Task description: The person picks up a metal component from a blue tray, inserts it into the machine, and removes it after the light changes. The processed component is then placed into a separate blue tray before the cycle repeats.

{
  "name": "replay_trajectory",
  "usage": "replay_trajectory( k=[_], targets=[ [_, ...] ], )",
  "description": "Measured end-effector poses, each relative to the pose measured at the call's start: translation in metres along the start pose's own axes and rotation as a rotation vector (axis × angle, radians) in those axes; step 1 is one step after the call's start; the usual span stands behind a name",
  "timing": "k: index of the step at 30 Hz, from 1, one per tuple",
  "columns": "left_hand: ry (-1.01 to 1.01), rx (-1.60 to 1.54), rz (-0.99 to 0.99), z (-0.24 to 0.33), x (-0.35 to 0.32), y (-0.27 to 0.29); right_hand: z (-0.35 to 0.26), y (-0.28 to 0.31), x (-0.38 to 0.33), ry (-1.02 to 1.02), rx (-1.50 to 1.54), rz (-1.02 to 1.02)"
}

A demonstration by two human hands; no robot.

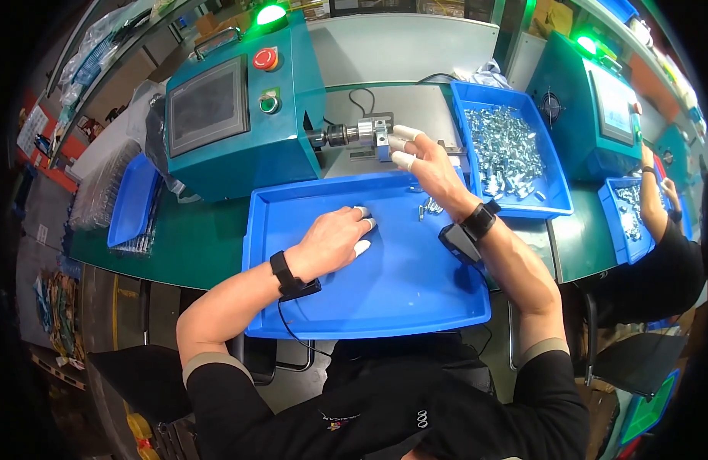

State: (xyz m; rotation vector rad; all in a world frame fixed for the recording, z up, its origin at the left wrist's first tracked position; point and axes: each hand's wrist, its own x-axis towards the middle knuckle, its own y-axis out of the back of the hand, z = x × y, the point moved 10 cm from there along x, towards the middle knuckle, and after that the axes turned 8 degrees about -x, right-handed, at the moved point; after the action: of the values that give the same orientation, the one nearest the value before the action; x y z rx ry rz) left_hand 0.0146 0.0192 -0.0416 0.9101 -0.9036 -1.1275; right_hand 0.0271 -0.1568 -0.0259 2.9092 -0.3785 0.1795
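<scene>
Nearest you: a broad blue tray (385, 295). Your left hand (329, 244) is over its middle, palm down, fingers loosely bent, thumb spread away from them; nothing shows in the gap. The underside of the palm is hidden, so anything tucked there cannot be ruled out.

Toward the tray's far right corner lie a few small metal pieces (431, 207), partly covered by your right forearm; count not readable.

Just beyond the tray's far edge: your right hand (437, 170), with white covers on the thumb and the fingers that show, pointing left. Key relation, as judged: the silver clamp block (382, 141) sits immediately left of these fingertips, at the right end of the dark spindle (337, 136). The spindle's long axis runs left to right, nearly level; your right hand is clearly the nearer one, your left being lower and to the left. Thumb and fingers stand a little apart at the block; contact, and any small piece between them, you cannot tell from this view.

Left of the block, the spindle enters the teal machine (243, 162). On the far right of your hand, a blue bin (515, 210) holds many shiny parts (500, 146), too small and jumbled to separate. Farther right, a co-worker's arms (655, 203) are partly cut off by the dark rim.
</scene>
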Motion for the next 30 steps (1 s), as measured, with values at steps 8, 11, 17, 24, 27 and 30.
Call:
replay_trajectory(
  k=[8,11,17,24,27,30],
  targets=[
    [0.012,0.038,-0.002,-0.002,-0.003,-0.005,0.016,0.008,0.002,0.025,-0.064,0.139],
    [0.028,0.042,-0.013,-0.004,-0.004,-0.007,0.017,0.016,0.001,0.028,-0.092,0.204],
    [0.027,0.031,-0.006,-0.003,-0.005,-0.005,0.024,0.014,0.004,0.028,-0.139,0.194],
    [0.034,0.035,-0.003,-0.003,-0.006,-0.006,0.022,0.011,0.004,0.088,-0.207,0.197],
    [0.021,0.038,0.011,-0.003,-0.006,-0.007,0.020,0.011,0.003,0.098,-0.230,0.195],
    [0.004,0.044,0.028,-0.001,-0.007,-0.006,0.020,0.011,0.003,0.077,-0.276,0.198]
  ],
)
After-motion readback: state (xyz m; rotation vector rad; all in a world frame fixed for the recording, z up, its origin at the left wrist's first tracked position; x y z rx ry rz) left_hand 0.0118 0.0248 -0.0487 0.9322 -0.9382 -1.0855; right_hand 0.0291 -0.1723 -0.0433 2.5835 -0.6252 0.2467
